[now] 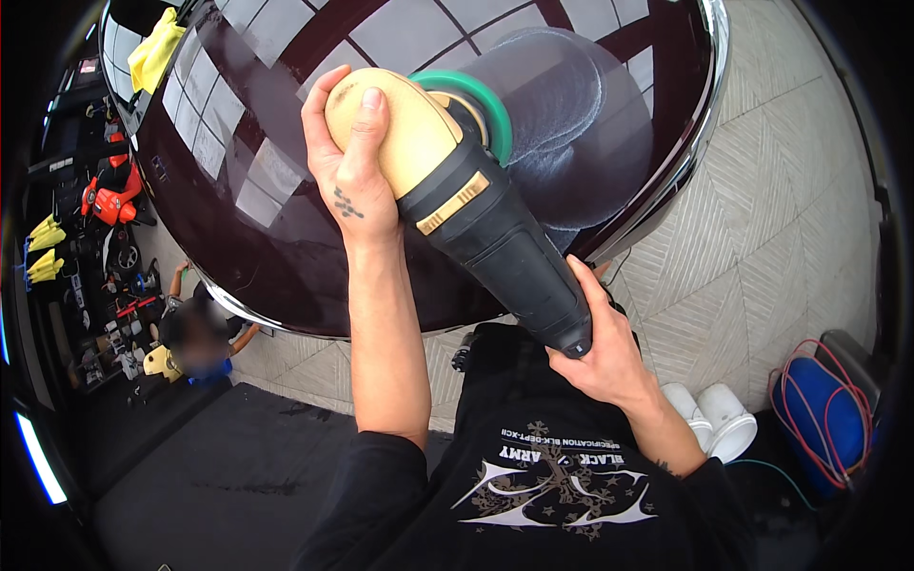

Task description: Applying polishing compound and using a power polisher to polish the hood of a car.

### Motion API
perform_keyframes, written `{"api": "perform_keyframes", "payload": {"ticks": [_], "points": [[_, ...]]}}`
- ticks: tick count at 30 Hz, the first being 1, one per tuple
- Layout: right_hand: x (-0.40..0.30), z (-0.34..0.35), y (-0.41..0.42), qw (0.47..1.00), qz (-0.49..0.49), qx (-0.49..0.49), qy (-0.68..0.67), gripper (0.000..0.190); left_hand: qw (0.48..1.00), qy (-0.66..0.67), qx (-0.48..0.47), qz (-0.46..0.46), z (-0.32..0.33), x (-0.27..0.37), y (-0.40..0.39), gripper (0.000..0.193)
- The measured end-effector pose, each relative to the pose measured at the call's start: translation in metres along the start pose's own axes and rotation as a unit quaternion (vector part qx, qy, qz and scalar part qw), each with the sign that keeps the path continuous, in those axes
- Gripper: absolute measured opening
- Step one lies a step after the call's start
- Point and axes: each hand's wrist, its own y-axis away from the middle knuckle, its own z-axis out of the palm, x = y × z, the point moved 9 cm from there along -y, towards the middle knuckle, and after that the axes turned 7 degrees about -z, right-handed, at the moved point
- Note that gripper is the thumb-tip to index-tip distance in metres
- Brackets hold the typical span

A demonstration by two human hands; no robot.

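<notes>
Both my hands hold a yellow-and-black car polisher [485, 221] over a glossy dark maroon car panel [314, 285]. My left hand [357, 164] wraps the yellow head, thumb on top. Around the rear end of the black body, my right hand [603, 342] is closed. A green foam pad [496, 118] shows past the polisher's head, against the panel; the rest of the pad is hidden beneath it. To the right of the pad, a hazy patch of whitish polish residue [571, 135] with curved streaks covers the paint.
Chrome trim [703, 135] edges the panel. A yellow cloth [153, 50] lies at upper left. Another person [196, 335] is low beside the car at left, near a red scooter [114, 196]. White buckets [725, 421] and a blue tank with red hose [821, 410] stand at lower right.
</notes>
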Motion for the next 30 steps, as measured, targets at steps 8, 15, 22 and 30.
{"api": "perform_keyframes", "payload": {"ticks": [8, 15, 22, 30], "points": [[-0.003, 0.007, 0.003, 1.0, -0.004, 0.003, 0.01, 0.096, 1.0, 0.005, 0.0, 0.003, -0.007, 0.004, 0.006, 0.043], [0.002, 0.016, 0.007, 1.0, -0.001, -0.002, -0.003, 0.096, 1.0, -0.011, 0.0, 0.003, -0.016, 0.003, 0.011, 0.044], [0.006, 0.02, 0.014, 1.0, 0.01, -0.01, 0.003, 0.097, 0.999, -0.041, 0.003, 0.003, -0.022, 0.002, 0.019, 0.045], [0.017, 0.021, 0.024, 0.999, 0.023, -0.026, 0.01, 0.1, 0.998, -0.066, -0.001, 0.006, -0.023, -0.002, 0.032, 0.046]]}}
